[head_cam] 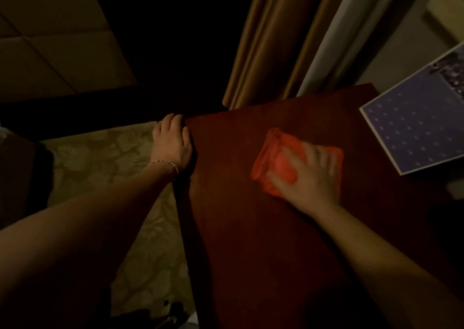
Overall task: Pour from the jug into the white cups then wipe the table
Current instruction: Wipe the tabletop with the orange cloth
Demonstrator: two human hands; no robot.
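Counter (251,228) wiped, orange cloth (273,157).
Cloth pressed under flat right hand (311,178); edge gripped by left hand (173,145); overlapping strokes advised.

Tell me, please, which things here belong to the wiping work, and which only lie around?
In the job:
- cloth, pressed flat under the right hand
- table, the surface being wiped
- left hand, holding the table's edge

Lying about:
- blue booklet, at the table's right side, apart from the cloth
- curtain, behind the table
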